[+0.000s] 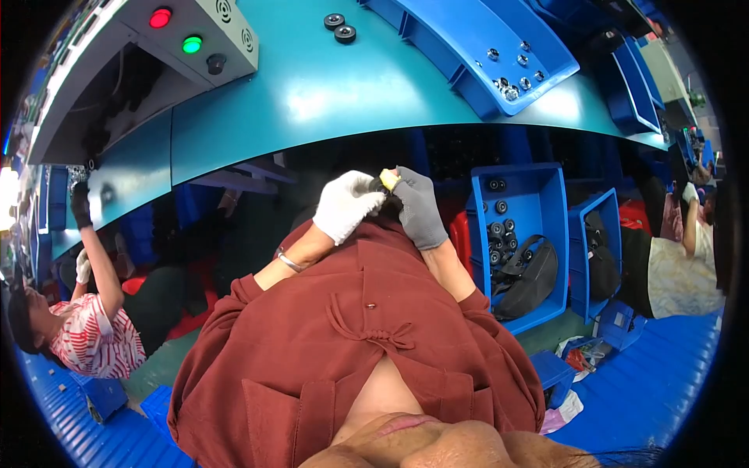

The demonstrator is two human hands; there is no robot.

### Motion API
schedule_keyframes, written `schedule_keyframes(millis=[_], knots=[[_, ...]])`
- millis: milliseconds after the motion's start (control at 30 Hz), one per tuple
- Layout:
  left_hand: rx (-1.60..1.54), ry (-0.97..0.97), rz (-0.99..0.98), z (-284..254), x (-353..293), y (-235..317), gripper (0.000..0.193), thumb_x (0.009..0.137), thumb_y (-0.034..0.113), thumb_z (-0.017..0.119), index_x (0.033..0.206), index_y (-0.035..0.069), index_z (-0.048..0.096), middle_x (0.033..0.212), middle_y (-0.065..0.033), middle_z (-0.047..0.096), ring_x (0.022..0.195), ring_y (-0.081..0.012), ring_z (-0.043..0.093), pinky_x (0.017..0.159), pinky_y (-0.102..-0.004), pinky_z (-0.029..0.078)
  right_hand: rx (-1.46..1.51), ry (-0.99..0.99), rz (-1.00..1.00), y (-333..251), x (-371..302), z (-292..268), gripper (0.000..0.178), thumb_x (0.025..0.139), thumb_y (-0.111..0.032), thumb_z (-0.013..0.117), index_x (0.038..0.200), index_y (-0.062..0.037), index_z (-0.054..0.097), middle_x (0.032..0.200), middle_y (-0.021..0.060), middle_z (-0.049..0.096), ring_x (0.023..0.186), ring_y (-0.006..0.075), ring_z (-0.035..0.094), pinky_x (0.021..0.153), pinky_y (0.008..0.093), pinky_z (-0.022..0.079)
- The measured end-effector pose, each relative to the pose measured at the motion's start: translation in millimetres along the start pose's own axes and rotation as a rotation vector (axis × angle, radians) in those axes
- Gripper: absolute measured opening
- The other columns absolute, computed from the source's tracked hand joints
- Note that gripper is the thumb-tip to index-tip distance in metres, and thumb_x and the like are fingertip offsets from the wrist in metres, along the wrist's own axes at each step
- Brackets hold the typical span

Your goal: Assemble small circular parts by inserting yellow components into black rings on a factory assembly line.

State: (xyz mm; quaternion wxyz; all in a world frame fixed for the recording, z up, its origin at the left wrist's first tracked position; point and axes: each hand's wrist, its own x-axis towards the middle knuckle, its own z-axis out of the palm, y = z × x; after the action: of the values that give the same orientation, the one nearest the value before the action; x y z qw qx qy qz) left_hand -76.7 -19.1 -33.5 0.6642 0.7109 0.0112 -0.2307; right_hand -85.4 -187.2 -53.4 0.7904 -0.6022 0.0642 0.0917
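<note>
Both hands raised together below the near edge of the teal workbench [312,93], over the lap rather than over any surface. Left hand [343,204] in a white glove, fingers curled in from the left around a small dark part [379,186]; right hand [419,209] in a grey glove, closed from the right, pinching a small yellow piece [388,179] at the top of that part. Both grips narrow and tight, fingertips almost touching; exact shape of the dark part hidden by the gloves.

Likely trouble from here:
- Nothing beneath the hands but red cloth and a dark gap under the bench, so any slip of the pinch probably sends the yellow piece down out of sight.
- Thick glove fabric dulling the feel at the fingertips; easy to seat the piece crooked, or to squeeze unevenly and pop it out.
- Work held close to the body and partly masked by the fingers, so a poor fit hard to notice.

Blue bin [519,234] of black rings standing low at the right, with a black bag [530,277] lying in its near end, possibly in the way of a reach. Two black rings [340,27] resting near the far edge of the bench, well apart from the hands. Long blue tray [468,47] with small metal pieces at the far right corner
</note>
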Motion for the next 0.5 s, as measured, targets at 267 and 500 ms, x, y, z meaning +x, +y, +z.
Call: schedule_keyframes(millis=[267, 500], knots=[[-0.417, -0.027, -0.169, -3, -2, 9, 0.023, 0.097, 0.010, 0.065, 0.115, -0.005, 0.063, 0.096, -0.0085, 0.067, 0.079, -0.0156, 0.068, 0.072, -0.0295, 0.059, 0.441, -0.142, 0.248, -17, 0, -5, 0.022, 0.103, -0.021, 0.056, 0.096, -0.0024, 0.067, 0.088, 0.0023, 0.064, 0.078, 0.0083, 0.059, 0.071, 0.0243, 0.050], [-0.683, -0.175, -0.176, -16, 4, 27, 0.022, 0.098, 0.012, 0.066, 0.112, -0.005, 0.065, 0.099, -0.0104, 0.067, 0.082, -0.0167, 0.067, 0.074, -0.0305, 0.059, 0.408, -0.159, 0.233, -62, -3, 2, 0.024, 0.105, -0.022, 0.052, 0.105, -0.0013, 0.064, 0.095, 0.0031, 0.065, 0.084, 0.0092, 0.062, 0.076, 0.0254, 0.052]])
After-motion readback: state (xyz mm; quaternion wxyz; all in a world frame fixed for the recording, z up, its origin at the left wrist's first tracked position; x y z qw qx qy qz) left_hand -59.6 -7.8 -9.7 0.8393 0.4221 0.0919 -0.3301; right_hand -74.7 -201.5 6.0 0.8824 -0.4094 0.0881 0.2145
